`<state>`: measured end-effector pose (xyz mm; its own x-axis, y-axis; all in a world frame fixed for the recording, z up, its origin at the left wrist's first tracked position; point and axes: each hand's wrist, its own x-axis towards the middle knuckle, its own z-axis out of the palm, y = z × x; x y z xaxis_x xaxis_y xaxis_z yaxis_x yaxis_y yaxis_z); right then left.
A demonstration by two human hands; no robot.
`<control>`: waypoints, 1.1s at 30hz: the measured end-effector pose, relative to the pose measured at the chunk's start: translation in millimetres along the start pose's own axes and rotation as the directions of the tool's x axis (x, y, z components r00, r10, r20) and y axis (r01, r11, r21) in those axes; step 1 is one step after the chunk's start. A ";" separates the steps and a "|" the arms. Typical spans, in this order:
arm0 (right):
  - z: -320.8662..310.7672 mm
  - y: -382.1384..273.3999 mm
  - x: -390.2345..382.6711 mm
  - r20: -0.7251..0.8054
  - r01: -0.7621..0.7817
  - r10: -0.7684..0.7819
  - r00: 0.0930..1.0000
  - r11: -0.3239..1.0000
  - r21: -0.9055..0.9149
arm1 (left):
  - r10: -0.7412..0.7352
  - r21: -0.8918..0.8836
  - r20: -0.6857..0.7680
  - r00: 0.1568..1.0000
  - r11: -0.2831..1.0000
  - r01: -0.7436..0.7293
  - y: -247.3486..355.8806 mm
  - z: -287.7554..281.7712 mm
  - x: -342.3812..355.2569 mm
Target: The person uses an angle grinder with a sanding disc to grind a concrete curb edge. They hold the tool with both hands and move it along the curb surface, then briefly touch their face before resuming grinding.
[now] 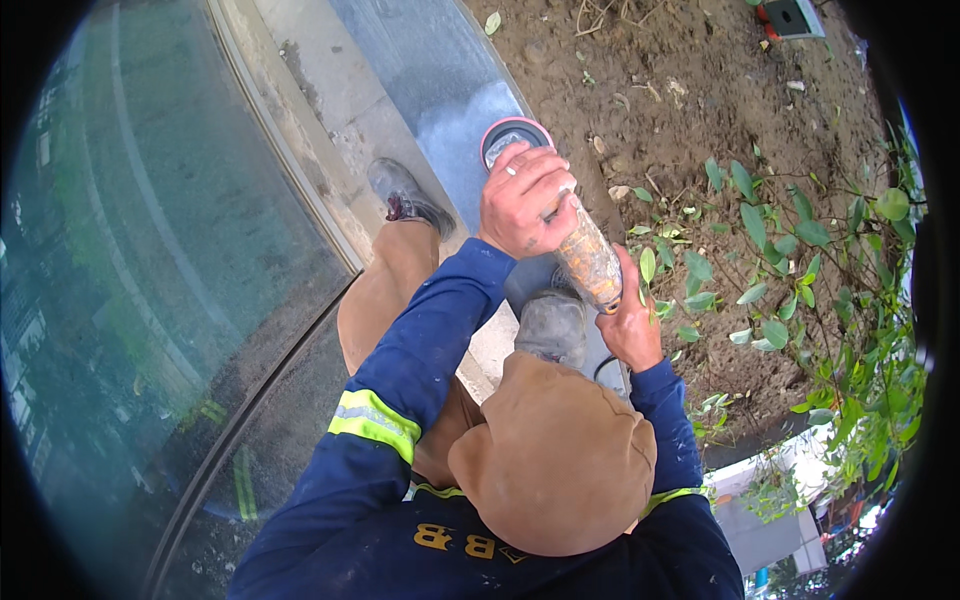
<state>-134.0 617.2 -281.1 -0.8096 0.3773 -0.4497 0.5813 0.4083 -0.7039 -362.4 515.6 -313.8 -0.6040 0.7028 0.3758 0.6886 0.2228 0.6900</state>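
An angle grinder [588, 262] with a dust-caked, orange-flecked body lies between my two hands. My left hand [527, 200], a ring on one finger, is wrapped over the front of it near the head. Toward the back end, my right hand [634, 318] grips the body, its fingers partly hidden behind it. The tool's round, pink-rimmed disc [516, 132] is at the edge of a grey-blue stone ledge [425, 60]. Pale dust [470, 115] covers the ledge beside the disc. Whether the disc touches the stone I cannot tell.
A reflective glass panel [150, 220] runs along the left, with a concrete strip [335, 90] beside it. My boots [405, 195] straddle the ledge. Bare soil [700, 110] lies to the right, with leafy shrubs [800, 270]. A grey box-like fixture [795, 18] stands at the top right.
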 end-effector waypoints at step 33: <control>1.2 -11.7 25.3 0.146 -0.102 0.089 0.985 0.991 0.087 | -0.015 0.064 0.028 0.999 0.998 0.013 -20.7 -12.7 7.9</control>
<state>-161.3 621.0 -284.8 -0.7581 0.2871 -0.5856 0.6515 0.2936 -0.6995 -386.5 507.9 -317.3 -0.6024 0.7184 0.3480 0.7052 0.2746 0.6537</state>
